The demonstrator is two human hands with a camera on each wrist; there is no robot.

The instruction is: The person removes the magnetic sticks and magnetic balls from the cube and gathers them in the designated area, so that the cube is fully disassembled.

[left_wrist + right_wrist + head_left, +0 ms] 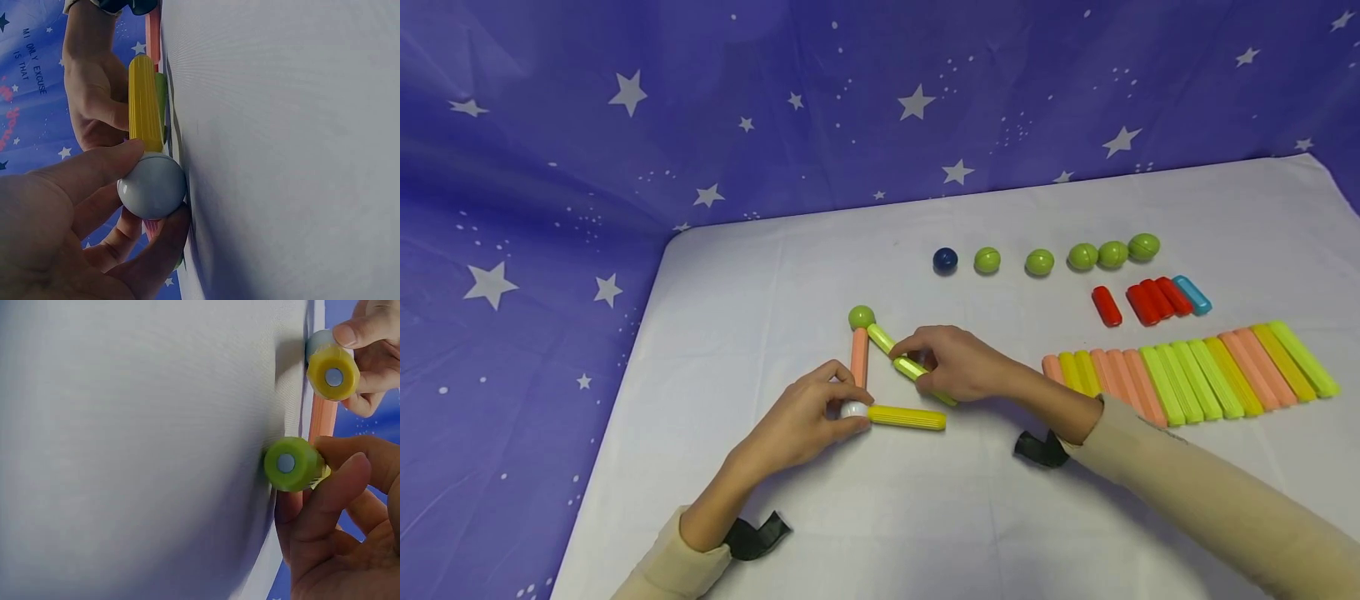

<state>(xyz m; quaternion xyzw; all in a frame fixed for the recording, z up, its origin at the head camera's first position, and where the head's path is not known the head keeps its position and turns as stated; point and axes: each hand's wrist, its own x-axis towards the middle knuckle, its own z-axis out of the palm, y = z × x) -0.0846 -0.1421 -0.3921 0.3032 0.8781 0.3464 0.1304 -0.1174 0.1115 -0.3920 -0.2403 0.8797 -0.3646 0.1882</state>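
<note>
My left hand (805,417) pinches a white ball (152,186) between thumb and fingers, low over the white cloth. From that ball a yellow rod (907,418) points right, and an orange rod (859,358) runs back to a green ball (861,317). A lime-green rod (882,339) slants from near the green ball toward the front right; my fingers partly cover it. My right hand (966,362) grips this lime-green rod with thumb and fingertips. In the right wrist view, the free ends of the yellow and lime-green rods show round grey discs.
Behind, a dark blue ball (945,261) and several green balls (1040,262) form a row. Short red rods (1107,306) and a light blue rod (1192,294) lie right. Closer, many orange, yellow and lime rods (1183,379) lie side by side, near my right forearm.
</note>
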